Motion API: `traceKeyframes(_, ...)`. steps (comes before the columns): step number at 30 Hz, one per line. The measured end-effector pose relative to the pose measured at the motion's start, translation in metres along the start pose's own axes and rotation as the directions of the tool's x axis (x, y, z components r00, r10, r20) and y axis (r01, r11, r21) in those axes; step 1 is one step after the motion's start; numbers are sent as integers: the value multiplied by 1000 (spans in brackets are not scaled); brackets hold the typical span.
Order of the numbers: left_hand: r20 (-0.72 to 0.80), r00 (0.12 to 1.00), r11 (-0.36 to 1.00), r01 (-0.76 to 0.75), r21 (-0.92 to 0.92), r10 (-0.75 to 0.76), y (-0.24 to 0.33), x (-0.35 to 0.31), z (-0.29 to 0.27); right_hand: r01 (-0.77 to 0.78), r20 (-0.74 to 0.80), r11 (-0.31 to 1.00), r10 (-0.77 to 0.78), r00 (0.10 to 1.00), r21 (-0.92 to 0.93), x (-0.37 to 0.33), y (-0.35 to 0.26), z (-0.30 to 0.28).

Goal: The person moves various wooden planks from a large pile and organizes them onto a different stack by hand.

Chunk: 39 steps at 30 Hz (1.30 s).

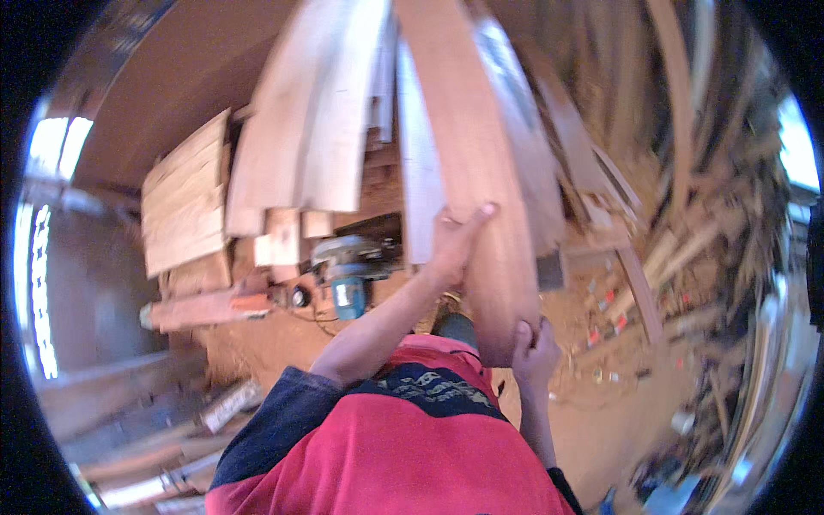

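Note:
A long reddish-brown wooden plank [476,146] runs from just in front of my body away to the top of the view. My left hand [457,245] grips its left edge, thumb lying over the top face and the other fingers hidden beneath. Close to the plank's near end, my right hand [534,350] is closed on the right edge with the thumb on top. Other pale boards [335,112] lie on a stand to the left of the held plank, and more boards show just to its right.
A teal and grey power tool [348,292] with a cord sits left of my left forearm. Farther left are a stack of rough planks [184,202] and a reddish beam [206,309]. Scrap wood [687,249] is heaped along the right side, and sawdust-coloured ground lies below.

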<state>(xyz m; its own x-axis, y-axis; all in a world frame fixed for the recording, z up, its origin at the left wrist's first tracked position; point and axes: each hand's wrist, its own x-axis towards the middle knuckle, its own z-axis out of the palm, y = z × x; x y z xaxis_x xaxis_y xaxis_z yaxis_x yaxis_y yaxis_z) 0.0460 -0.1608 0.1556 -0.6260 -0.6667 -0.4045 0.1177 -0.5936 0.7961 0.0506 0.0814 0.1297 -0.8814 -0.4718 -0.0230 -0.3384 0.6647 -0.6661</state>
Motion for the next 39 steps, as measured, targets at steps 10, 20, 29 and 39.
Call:
traceKeyframes(10,-41,785,785,-614,77,618,112,-82,-91,424,191,877,-467,863,228,25,-62,38)
traceKeyframes(20,-453,612,709,-702,67,648,210,-140,-273,455,534,816,-578,617,357,-5,-255,122)
traceKeyframes(29,-556,720,895,-434,107,415,279,-117,-561,87,715,851,-487,502,518,-123,-404,344)
traceKeyframes(39,-445,887,991,-133,20,128,274,-52,-741,-55,765,919,-291,575,391,-204,-455,497)
